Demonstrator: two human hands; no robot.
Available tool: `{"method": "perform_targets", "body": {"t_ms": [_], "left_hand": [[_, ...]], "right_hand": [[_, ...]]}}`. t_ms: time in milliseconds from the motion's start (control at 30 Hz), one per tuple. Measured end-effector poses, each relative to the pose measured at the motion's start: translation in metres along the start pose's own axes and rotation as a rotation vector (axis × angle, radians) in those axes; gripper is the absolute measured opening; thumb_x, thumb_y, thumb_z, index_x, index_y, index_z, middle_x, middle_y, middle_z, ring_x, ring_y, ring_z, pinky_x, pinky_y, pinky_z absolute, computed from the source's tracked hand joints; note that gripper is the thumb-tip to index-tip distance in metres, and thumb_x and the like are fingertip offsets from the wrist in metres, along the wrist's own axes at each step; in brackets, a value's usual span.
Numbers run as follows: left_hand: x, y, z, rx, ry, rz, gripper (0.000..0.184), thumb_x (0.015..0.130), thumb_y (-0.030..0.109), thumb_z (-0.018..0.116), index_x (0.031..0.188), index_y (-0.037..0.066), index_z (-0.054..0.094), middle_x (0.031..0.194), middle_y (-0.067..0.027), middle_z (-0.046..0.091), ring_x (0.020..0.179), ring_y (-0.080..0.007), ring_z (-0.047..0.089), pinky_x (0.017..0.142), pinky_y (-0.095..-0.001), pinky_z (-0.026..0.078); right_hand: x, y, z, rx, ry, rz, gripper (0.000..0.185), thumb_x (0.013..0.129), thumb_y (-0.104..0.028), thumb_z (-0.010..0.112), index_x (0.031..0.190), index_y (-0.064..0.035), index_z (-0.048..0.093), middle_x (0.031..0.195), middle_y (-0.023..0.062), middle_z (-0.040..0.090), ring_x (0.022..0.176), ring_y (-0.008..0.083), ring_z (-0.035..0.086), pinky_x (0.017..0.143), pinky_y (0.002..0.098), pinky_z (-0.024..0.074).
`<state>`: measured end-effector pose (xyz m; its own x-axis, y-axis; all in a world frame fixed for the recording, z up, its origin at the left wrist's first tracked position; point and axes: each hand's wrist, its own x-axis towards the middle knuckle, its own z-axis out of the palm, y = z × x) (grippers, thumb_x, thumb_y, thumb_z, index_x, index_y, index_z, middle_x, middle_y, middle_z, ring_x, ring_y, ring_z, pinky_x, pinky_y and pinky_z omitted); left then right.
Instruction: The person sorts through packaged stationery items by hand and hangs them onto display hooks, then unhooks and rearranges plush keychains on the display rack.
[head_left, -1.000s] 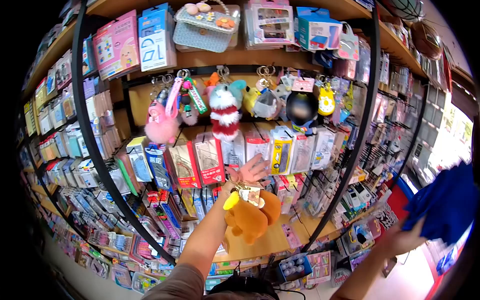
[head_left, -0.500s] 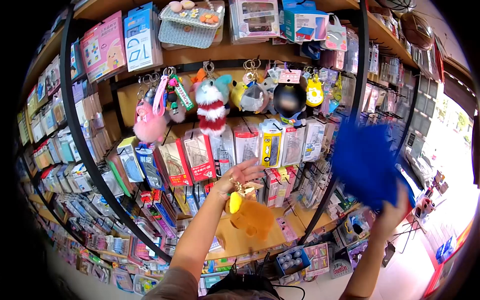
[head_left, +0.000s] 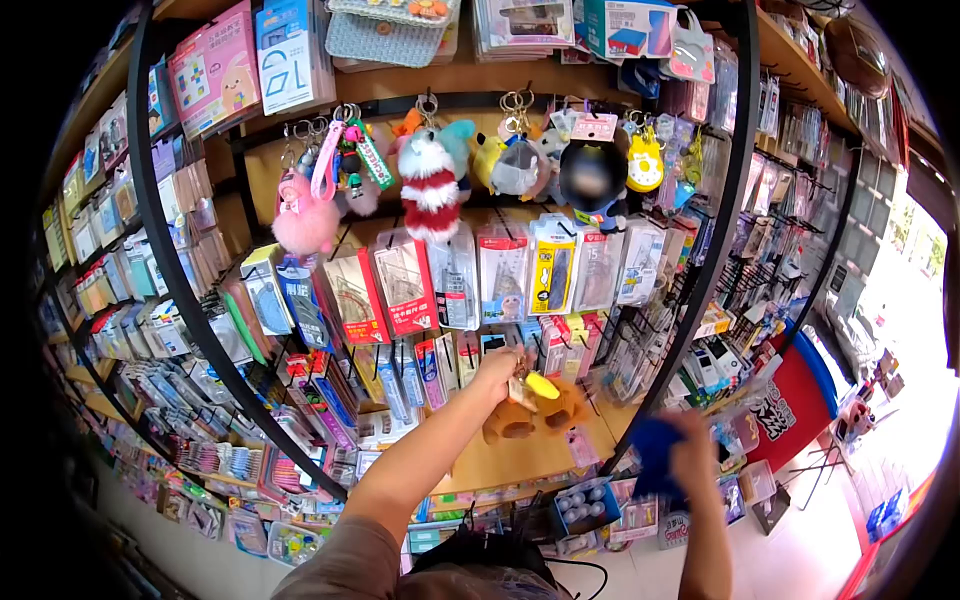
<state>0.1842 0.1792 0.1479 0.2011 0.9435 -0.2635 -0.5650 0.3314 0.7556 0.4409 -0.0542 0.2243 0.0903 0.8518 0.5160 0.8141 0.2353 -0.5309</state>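
My left hand [head_left: 503, 372] is closed at the top of a brown plush keychain [head_left: 530, 412] with a yellow part, which hangs in front of the lower wooden shelf and looks blurred. At the lower right, my right hand [head_left: 692, 455] has its fingers wrapped on a blue cloth [head_left: 656, 456], also smeared by motion. Above hang plush keychains: a pink one [head_left: 305, 222], a red and white one [head_left: 431, 190] and a round black one [head_left: 590, 175].
Black rack posts [head_left: 705, 270] frame the shelves. Packaged rulers and stationery [head_left: 405, 285] hang on hooks in the middle. A blue box of white balls [head_left: 583, 507] stands low, and a red panel [head_left: 790, 405] is at the right.
My left hand has closed and moved slightly right and down, with the brown plush swinging. My right hand has brought the blue cloth inward and down from the right. The view has shifted a little.
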Motion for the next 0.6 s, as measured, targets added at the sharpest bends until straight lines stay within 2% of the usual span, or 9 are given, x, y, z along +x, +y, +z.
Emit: {"method": "perform_targets", "body": {"t_ms": [100,167,233,267,333,367,433,533,600], "left_hand": [[0.0,-0.007,0.005,0.038,0.038,0.0,0.009,0.089,0.008,0.051,0.093,-0.001,0.049,0.079,-0.0095,0.059,0.07,-0.0189,0.059,0.062,-0.0307,0.048],[0.011,-0.014,0.006,0.037,0.068,0.022,0.008,0.087,0.001,0.048,0.095,-0.001,0.048,0.083,-0.0097,0.058,0.074,-0.0195,0.06,0.065,-0.0308,0.048],[0.013,-0.016,0.014,0.026,0.112,0.061,0.009,0.086,-0.001,0.047,0.095,-0.001,0.048,0.084,-0.0096,0.057,0.075,-0.0196,0.06,0.066,-0.0309,0.048],[0.023,-0.02,0.012,-0.05,0.138,0.08,0.009,0.085,-0.001,0.049,0.094,-0.001,0.049,0.083,-0.01,0.058,0.074,-0.0212,0.06,0.066,-0.0322,0.048],[0.022,-0.013,0.019,-0.032,0.113,0.038,0.008,0.086,0.002,0.049,0.093,-0.001,0.05,0.083,-0.0109,0.058,0.074,-0.0225,0.059,0.067,-0.0339,0.049],[0.02,-0.01,0.022,-0.018,0.099,0.016,0.008,0.086,0.003,0.049,0.092,-0.001,0.05,0.083,-0.0113,0.058,0.073,-0.0231,0.059,0.067,-0.0348,0.049],[0.017,-0.02,0.026,-0.189,0.105,0.025,0.012,0.091,0.009,0.046,0.091,-0.002,0.051,0.081,-0.0131,0.058,0.069,-0.0245,0.056,0.065,-0.0404,0.049],[0.017,-0.013,0.022,-0.157,0.124,0.093,0.015,0.094,0.012,0.041,0.089,0.0,0.049,0.082,-0.0144,0.058,0.071,-0.0247,0.057,0.069,-0.0419,0.05],[0.015,-0.012,0.018,-0.162,0.144,0.016,0.012,0.092,0.011,0.043,0.092,0.001,0.05,0.084,-0.0128,0.06,0.071,-0.0231,0.059,0.068,-0.0383,0.05]], "right_hand": [[0.007,-0.035,-0.058,0.504,0.743,0.113,0.051,0.063,0.009,0.036,0.107,-0.0001,0.059,0.104,0.0159,0.057,0.1,0.0265,0.054,0.091,0.0329,0.0399],[-0.024,0.01,-0.059,-0.672,1.055,0.035,0.025,0.081,-0.015,0.057,0.103,-0.0057,0.063,0.116,0.0254,0.051,0.106,0.0391,0.05,0.094,0.0402,0.037],[-0.031,0.006,-0.016,-0.632,1.116,0.123,0.035,0.079,-0.018,0.057,0.112,-0.005,0.057,0.115,0.0209,0.052,0.103,0.0359,0.051,0.09,0.0405,0.0392],[-0.033,0.024,0.026,-0.464,0.884,0.061,0.036,0.078,-0.017,0.056,0.112,-0.0068,0.057,0.112,0.0201,0.053,0.102,0.0355,0.051,0.088,0.0412,0.0406],[-0.042,0.023,0.11,-0.248,-0.423,0.053,0.038,0.075,-0.015,0.054,0.112,-0.0105,0.058,0.105,0.0186,0.055,0.1,0.0347,0.052,0.084,0.0425,0.0434],[-0.039,0.012,0.129,-0.193,-0.649,-0.143,0.036,0.072,-0.014,0.055,0.107,-0.0173,0.062,0.104,0.0175,0.055,0.098,0.0355,0.054,0.08,0.0422,0.0467],[-0.08,0.089,0.183,-0.32,-0.796,-0.364,0.032,0.071,-0.013,0.054,0.1,-0.0203,0.066,0.101,0.0191,0.056,0.093,0.0356,0.057,0.079,0.0423,0.0477],[-0.052,0.047,0.104,-0.253,-0.644,0.186,0.03,0.071,-0.01,0.051,0.096,-0.0158,0.067,0.104,0.0186,0.057,0.096,0.034,0.056,0.083,0.0406,0.0462],[-0.023,0.062,0.063,-0.055,-0.26,0.071,0.039,0.065,0.003,0.047,0.096,-0.009,0.066,0.1,0.0174,0.057,0.098,0.0348,0.054,0.086,0.0381,0.0441]]}}
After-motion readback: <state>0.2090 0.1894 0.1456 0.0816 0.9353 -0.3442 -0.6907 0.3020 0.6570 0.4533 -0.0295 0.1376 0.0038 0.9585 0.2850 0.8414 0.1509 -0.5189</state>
